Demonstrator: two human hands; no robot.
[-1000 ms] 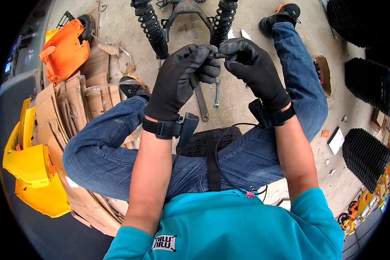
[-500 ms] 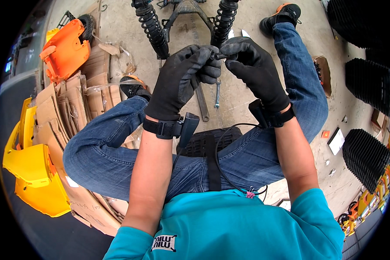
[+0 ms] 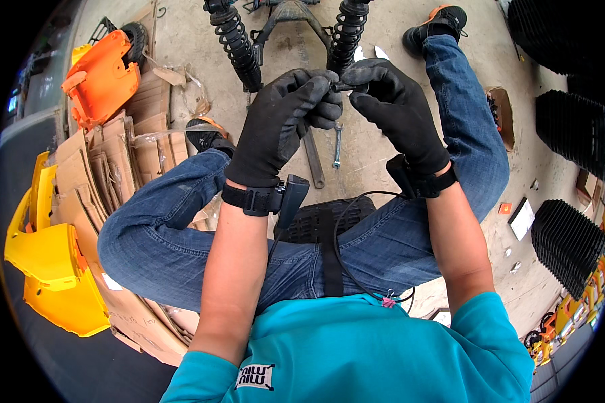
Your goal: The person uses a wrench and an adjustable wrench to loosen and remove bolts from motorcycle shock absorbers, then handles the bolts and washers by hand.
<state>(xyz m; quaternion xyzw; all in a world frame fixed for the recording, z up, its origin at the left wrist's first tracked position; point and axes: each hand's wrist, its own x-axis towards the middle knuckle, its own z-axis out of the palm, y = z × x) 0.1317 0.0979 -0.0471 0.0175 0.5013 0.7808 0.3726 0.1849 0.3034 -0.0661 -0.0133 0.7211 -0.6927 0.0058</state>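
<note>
In black gloves, both hands meet in front of a vehicle frame. A small dark bolt-like piece (image 3: 345,87) spans the gap between them. My left hand (image 3: 286,114) is closed, its thumb and fingers pinched on one end of the piece. My right hand (image 3: 390,101) pinches the other end between thumb and fingertips. The glove fingers hide most of the piece, so its exact kind is unclear. Just beyond the hands stand two black coil-spring shock absorbers (image 3: 233,43), (image 3: 347,37) on the frame (image 3: 290,12).
On the concrete floor below my hands lie a long dark wrench (image 3: 313,160) and a silver wrench (image 3: 337,146). Flattened cardboard (image 3: 104,161), an orange panel (image 3: 104,74) and yellow panels (image 3: 57,258) are at left. Black ribbed parts (image 3: 570,242) and an open carton (image 3: 503,119) sit at right.
The fingers of my left hand have shifted very slightly around the small piece. Otherwise both hands keep nearly the same place.
</note>
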